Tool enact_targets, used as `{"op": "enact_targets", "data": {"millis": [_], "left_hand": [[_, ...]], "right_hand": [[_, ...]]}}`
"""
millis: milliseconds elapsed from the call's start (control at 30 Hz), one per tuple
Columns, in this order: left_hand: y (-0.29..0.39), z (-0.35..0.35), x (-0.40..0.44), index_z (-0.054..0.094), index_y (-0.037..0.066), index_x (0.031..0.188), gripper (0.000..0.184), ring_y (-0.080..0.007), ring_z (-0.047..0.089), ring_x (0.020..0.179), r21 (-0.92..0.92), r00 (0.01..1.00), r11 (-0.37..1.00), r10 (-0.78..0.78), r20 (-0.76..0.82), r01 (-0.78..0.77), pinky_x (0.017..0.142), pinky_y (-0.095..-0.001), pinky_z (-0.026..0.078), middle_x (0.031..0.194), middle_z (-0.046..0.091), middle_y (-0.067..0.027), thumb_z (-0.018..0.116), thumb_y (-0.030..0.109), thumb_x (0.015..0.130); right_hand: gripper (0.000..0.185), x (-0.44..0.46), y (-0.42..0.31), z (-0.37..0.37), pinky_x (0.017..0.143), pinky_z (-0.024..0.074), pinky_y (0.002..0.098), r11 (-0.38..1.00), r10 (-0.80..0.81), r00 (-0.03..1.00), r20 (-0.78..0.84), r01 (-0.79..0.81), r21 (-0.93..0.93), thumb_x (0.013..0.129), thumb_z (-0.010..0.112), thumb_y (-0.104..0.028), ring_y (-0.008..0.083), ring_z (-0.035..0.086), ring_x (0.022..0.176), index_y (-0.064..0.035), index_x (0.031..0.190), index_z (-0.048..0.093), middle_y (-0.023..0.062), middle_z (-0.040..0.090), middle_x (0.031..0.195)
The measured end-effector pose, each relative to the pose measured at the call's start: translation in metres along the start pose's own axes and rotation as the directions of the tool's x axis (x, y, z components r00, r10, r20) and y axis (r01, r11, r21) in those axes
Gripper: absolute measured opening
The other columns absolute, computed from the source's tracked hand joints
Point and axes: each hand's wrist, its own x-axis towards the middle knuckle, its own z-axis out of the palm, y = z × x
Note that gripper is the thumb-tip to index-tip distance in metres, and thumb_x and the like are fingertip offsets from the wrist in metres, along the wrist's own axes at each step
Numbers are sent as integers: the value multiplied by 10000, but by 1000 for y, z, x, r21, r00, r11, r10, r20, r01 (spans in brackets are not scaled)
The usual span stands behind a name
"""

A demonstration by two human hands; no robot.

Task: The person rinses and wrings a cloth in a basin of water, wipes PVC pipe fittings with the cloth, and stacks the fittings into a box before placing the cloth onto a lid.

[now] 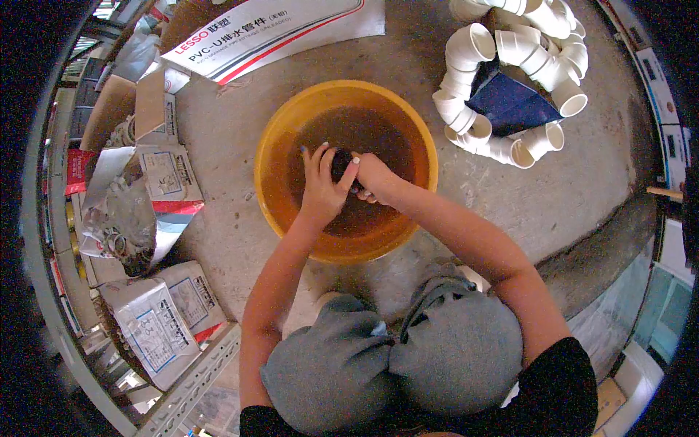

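Observation:
Both hands are together over a yellow-orange basin (pixel 263 156) that holds dark brownish water (pixel 386 135). Between them is a small dark rounded object (pixel 341 163), mostly covered by fingers, its kind unclear. My left hand (pixel 324 182) curves around its left side, with fingers pointing up and the thumb across the near side. At the object's right side, my right hand (pixel 375 178) is closed, its fingers curled under. What lies inside that fist is hidden; a bit of something dark shows by its fingertips.
White PVC pipe elbows (pixel 472 44) are joined in curved strings around a dark blue piece (pixel 513 102) on the concrete floor. A printed cardboard box flap (pixel 291 36) lies beyond the basin. Open cartons (pixel 171 171) with fittings and a metal shelf frame (pixel 193 386) stand left.

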Motion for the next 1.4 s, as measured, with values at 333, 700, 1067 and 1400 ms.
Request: {"op": "enact_targets", "data": {"millis": [333,700,1067,1400], "left_hand": [[11,-32,25,438,140,1162,531,-304,593,643,20,901,957,-281,329,291,496,-389,484,822,545,-162,610,104,661],[28,-28,24,442,29,990,416,-396,583,635,-239,715,719,-480,508,653,567,-453,475,667,583,-225,641,75,628],[-1,-18,4,411,1,1039,562,-407,552,904,-471,655,518,-256,711,714,759,-415,453,911,569,-248,703,127,575],[-33,-20,3,315,54,1220,623,-240,492,1031,-572,515,-108,-325,793,813,831,-327,433,1146,463,-118,615,46,673]], "right_hand": [[221,0,4,8,573,502,439,317,-736,675,-60,265,-911,790,409,-95,352,596,637,51,854,562,206,601,732],[367,-4,14,1,505,489,468,388,-696,714,-74,287,-876,850,356,-227,365,569,507,-18,643,577,196,565,561],[414,5,28,-1,489,493,460,247,-667,738,100,347,-905,865,358,-280,359,578,511,0,691,608,205,582,600],[492,8,5,-10,497,542,374,955,-68,989,-133,103,277,808,554,-427,242,590,642,-21,1061,442,132,563,905]]}}
